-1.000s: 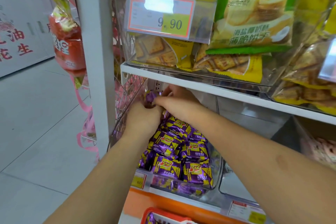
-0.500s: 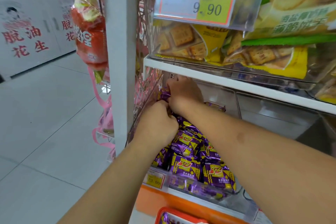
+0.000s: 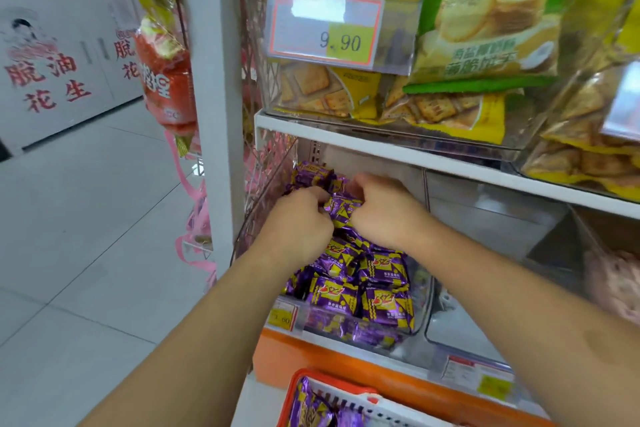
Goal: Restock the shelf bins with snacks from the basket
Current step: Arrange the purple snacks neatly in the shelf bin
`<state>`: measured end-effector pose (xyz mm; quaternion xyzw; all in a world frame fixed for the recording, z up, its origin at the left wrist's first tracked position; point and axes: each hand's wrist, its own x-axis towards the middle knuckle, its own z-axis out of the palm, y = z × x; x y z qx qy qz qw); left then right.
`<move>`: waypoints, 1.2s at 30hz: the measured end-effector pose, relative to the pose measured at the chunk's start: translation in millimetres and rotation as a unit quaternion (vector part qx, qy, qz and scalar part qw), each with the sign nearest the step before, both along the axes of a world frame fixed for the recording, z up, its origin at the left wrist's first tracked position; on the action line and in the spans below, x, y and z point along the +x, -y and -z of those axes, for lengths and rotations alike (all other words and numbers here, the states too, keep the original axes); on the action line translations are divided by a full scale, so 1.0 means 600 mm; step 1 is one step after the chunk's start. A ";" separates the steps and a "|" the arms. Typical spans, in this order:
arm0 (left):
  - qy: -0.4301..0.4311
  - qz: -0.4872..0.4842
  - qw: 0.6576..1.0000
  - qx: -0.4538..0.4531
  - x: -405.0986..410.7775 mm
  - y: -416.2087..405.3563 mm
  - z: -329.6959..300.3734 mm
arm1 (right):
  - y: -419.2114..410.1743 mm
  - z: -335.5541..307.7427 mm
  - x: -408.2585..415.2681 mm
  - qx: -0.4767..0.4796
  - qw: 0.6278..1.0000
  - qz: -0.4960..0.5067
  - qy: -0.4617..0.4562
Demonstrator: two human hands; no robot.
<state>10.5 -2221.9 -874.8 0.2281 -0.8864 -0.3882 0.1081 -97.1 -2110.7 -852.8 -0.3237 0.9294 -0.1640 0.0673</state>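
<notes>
A clear shelf bin (image 3: 420, 319) on the lower shelf is heaped with purple and yellow snack packets (image 3: 367, 291). Both my hands are deep inside it, under the shelf above. My left hand (image 3: 298, 222) and my right hand (image 3: 384, 208) each curl their fingers round the same purple packet (image 3: 341, 210) on top of the heap. More packets (image 3: 311, 175) lie at the back of the bin. An orange basket (image 3: 332, 392) with purple packets (image 3: 311, 407) sits at the bottom edge of the view.
The shelf above (image 3: 381, 146) holds clear bins of yellow cracker bags (image 3: 322, 87) and a green biscuit bag (image 3: 485, 10), with a 9.90 price tag (image 3: 325, 29). A white upright post (image 3: 211, 80) stands left; red snack bags (image 3: 166, 80) hang beside it. Grey floor tiles (image 3: 86, 218) lie left.
Both hands stayed in the bin and shifted slightly apart, now pinching a packet between them. The camera swung a little to the right.
</notes>
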 end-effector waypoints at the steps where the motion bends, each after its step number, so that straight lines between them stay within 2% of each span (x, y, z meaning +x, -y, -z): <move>1: 0.003 0.005 1.000 0.007 0.002 -0.005 -0.003 | -0.009 0.002 0.005 0.019 1.000 0.000 0.015; 3: 0.012 0.004 1.000 0.010 0.009 -0.013 -0.006 | -0.021 0.010 0.012 0.050 0.998 0.000 0.035; 6: 0.018 -0.005 1.000 0.020 0.026 -0.024 -0.004 | -0.030 0.029 0.016 0.045 0.999 0.010 0.005; 8: -0.003 -0.031 0.999 0.037 0.034 -0.029 -0.002 | -0.036 0.035 0.018 -0.005 1.000 0.011 -0.023; 12: -0.064 -0.090 0.989 0.100 0.032 -0.030 0.001 | -0.047 0.034 0.023 -0.169 0.984 -0.019 -0.047; 16: -0.069 -0.072 0.982 0.158 0.021 -0.041 -0.012 | -0.045 0.040 0.029 -0.259 0.966 -0.014 -0.019; 19: -0.068 -0.043 0.974 0.212 0.006 -0.052 -0.014 | -0.042 0.036 0.019 -0.230 0.972 0.023 -0.044; 21: -0.075 -0.020 0.972 0.224 0.000 -0.054 -0.014 | -0.039 0.030 0.015 -0.218 0.974 0.061 0.006; 24: -0.072 -0.003 0.976 0.205 -0.002 -0.049 -0.008 | -0.037 0.027 0.010 -0.267 0.952 0.114 0.098; 26: -0.070 -0.011 0.981 0.180 0.000 -0.042 -0.004 | -0.038 0.030 0.011 -0.292 0.942 0.121 0.113; 28: -0.073 -0.026 0.979 0.188 0.004 -0.034 -0.003 | -0.044 0.030 0.014 -0.250 0.962 0.099 0.039; 30: -0.070 -0.032 0.981 0.180 0.007 -0.029 -0.004 | -0.047 0.032 0.020 -0.227 0.973 0.024 -0.044; 33: -0.069 -0.044 0.982 0.168 0.005 -0.022 -0.003 | -0.052 0.025 0.028 -0.217 0.975 -0.053 0.003; 36: -0.061 -0.044 0.982 0.176 -0.001 -0.019 -0.002 | -0.058 0.016 0.030 -0.126 0.991 -0.051 0.018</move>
